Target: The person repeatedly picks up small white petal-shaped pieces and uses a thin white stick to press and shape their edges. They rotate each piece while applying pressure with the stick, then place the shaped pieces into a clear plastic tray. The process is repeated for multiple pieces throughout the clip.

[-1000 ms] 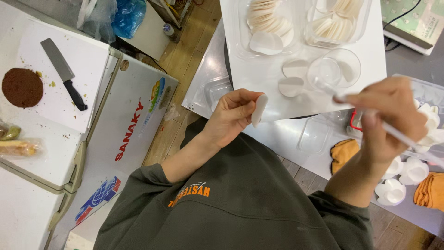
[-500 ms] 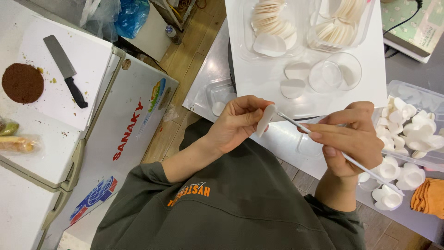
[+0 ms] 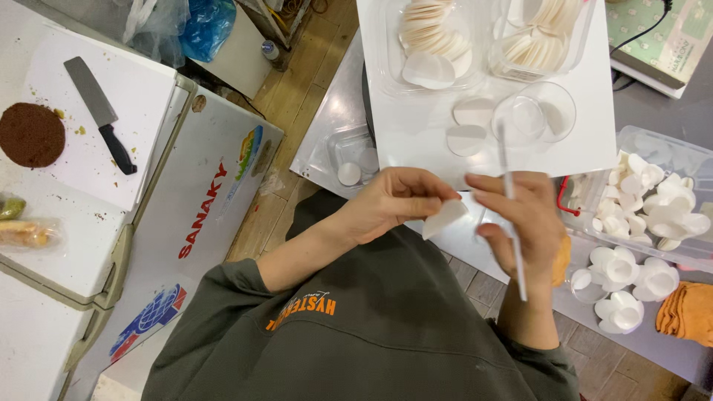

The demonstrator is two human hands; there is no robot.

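Since half a second before, thin white stick [image 3: 511, 215] swung from slanting across to nearly upright in right hand [image 3: 520, 223], tip raised toward clear round plastic dish [image 3: 536, 113]. Small white folded wafer petal [image 3: 444, 217] pinched at fingertips of left hand [image 3: 394, 204], grip closed on it, held above the lap just before the white desk [image 3: 594, 74] edge. Right grip closed round the stick, just beside the petal. Beyond, flat white discs [image 3: 466, 139] on the desk; to the right, clear tray of finished white petal flowers [image 3: 653, 197]. Far left, black-handled cleaver [image 3: 100, 113].
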